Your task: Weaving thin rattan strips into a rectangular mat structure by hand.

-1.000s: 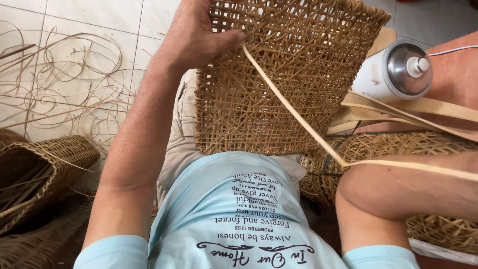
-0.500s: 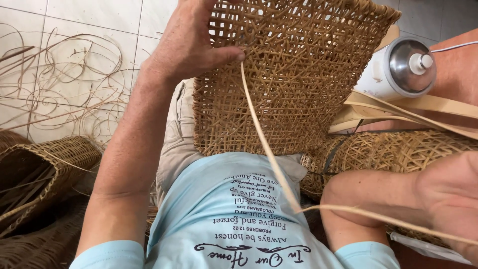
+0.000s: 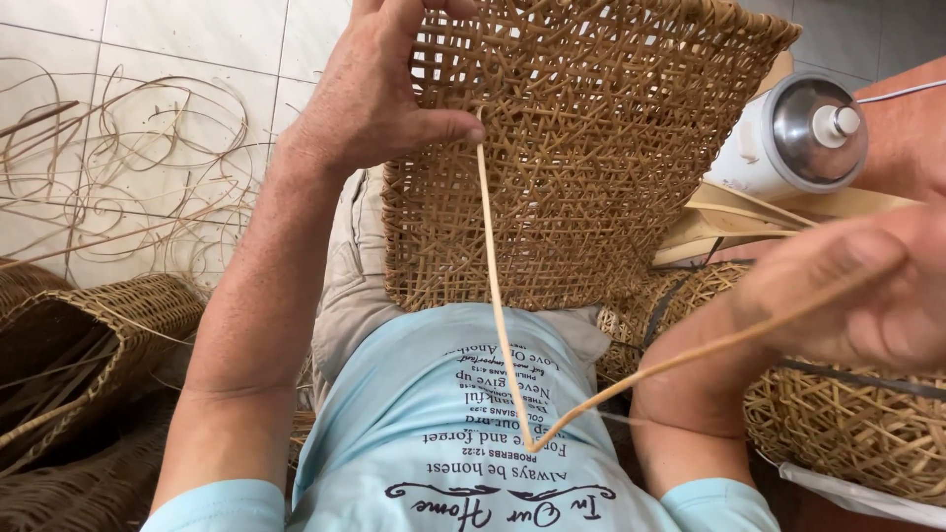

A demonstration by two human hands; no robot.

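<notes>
Drew the cane strand (image 3: 498, 296) farther back with the right hand (image 3: 867, 296), pinched; held woven panel (image 3: 591, 148) with left hand (image 3: 379, 99), thumb pressing the strand.

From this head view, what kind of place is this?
Likely a home or small basket-weaving workspace, on a floor: white floor tiles strewn with loose cane strips, finished wicker baskets alongside, and a half-woven cane panel on the person's lap.

Rough woven cane panel (image 3: 581, 148), smooth matt cane strip (image 3: 498, 296), glossy metal-topped spray can (image 3: 798, 133)
</notes>
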